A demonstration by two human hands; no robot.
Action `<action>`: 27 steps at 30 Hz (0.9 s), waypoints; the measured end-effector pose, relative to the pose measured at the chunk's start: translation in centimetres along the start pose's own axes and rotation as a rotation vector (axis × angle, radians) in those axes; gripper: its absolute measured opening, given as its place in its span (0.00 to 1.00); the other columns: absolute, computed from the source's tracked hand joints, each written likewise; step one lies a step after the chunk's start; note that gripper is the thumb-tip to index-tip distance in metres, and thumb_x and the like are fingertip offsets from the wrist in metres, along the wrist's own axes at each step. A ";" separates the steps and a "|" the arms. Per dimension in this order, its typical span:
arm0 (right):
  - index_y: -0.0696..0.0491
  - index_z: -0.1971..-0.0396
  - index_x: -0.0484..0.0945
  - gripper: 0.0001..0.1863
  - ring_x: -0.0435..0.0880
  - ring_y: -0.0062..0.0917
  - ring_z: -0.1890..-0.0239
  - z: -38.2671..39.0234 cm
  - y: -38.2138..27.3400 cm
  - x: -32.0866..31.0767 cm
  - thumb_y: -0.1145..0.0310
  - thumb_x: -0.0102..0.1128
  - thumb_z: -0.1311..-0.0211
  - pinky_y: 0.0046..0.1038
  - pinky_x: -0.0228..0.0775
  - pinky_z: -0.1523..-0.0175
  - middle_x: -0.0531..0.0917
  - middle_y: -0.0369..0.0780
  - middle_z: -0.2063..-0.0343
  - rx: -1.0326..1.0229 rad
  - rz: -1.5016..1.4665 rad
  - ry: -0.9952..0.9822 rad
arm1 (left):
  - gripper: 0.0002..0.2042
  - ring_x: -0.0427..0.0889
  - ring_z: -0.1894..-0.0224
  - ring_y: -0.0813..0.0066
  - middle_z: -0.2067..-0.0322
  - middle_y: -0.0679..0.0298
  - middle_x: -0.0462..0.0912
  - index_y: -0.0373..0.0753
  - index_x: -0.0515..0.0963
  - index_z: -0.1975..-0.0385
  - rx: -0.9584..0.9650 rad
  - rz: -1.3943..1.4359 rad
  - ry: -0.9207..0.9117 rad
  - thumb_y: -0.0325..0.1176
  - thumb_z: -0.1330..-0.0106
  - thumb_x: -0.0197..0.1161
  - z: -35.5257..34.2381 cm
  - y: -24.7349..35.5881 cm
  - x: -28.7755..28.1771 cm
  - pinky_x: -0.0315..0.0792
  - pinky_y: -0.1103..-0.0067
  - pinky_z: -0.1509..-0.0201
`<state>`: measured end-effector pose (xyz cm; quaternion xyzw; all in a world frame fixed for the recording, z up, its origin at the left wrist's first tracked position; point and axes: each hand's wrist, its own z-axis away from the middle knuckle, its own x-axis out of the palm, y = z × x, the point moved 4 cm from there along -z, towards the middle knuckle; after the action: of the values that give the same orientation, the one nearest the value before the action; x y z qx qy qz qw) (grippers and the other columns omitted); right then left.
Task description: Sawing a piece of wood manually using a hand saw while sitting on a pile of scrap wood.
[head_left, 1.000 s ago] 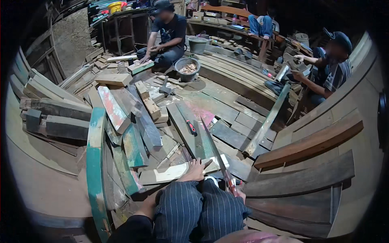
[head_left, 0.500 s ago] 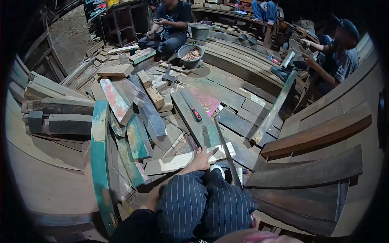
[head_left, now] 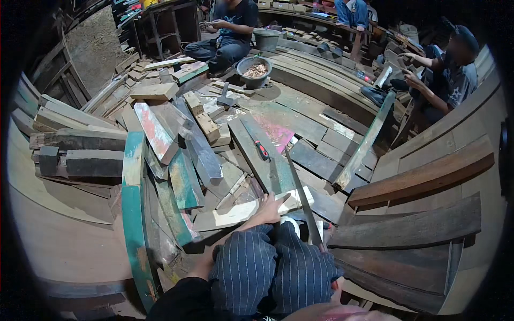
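Note:
A pale board (head_left: 222, 218) lies crosswise just ahead of my knees. My left hand (head_left: 266, 210) is closed over it, fingers at the far edge and thumb stretched toward the handsaw. The handsaw (head_left: 303, 198), with a long dark blade, crosses the board near its right end, its narrow tip pointing away from me. The blade's near end passes behind my right knee. In line with it, a bit of my right hand (head_left: 336, 289) shows beside the knee, at the handle; most of that hand and the handle are hidden. Beneath the pale board runs a wide grey-green plank (head_left: 249, 144).
A tool with a red and black handle (head_left: 262, 150) lies on the plank. Stacked timbers (head_left: 93, 163) and a green beam (head_left: 134, 214) stand left; a brown beam (head_left: 423, 179) lies right. A hammer (head_left: 226, 97) and a bucket of shavings (head_left: 254, 72) are farther off. Other people sit beyond.
The handsaw has slid a little forward across the board, and my right hand has moved forward with it. My left hand stays on the board. The view has shifted slightly.

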<state>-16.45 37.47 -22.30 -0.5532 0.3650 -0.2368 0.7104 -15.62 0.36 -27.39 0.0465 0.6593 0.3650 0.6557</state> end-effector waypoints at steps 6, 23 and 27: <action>0.62 0.62 0.78 0.13 0.74 0.16 0.71 3.1 2.9 -1.2 0.70 0.63 0.46 0.22 0.67 0.64 0.77 0.33 0.76 -0.177 0.145 0.206 | 0.40 0.64 0.49 0.41 0.53 0.44 0.62 0.59 0.61 0.34 0.024 0.022 0.035 0.31 0.53 0.63 -0.5 -0.1 0.2 0.61 0.54 0.43; 0.60 0.56 0.77 0.19 0.78 0.21 0.69 3.0 -2.9 -1.4 0.76 0.64 0.51 0.26 0.70 0.62 0.80 0.39 0.74 -0.016 -0.082 0.155 | 0.36 0.64 0.48 0.41 0.53 0.44 0.64 0.58 0.63 0.36 0.025 -0.028 0.062 0.40 0.50 0.65 0.3 -0.9 0.9 0.61 0.54 0.43; 0.59 0.55 0.77 0.18 0.80 0.26 0.62 6.1 2.5 -3.9 0.75 0.66 0.49 0.28 0.70 0.56 0.81 0.47 0.67 -0.206 0.509 0.292 | 0.38 0.59 0.44 0.31 0.46 0.36 0.57 0.54 0.61 0.34 0.139 -0.023 0.151 0.36 0.52 0.62 -1.4 -0.4 1.2 0.55 0.52 0.37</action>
<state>-14.28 44.80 -22.95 -0.4733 0.6121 -0.0903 0.6270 -16.88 0.19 -28.79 0.0565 0.7311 0.3133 0.6034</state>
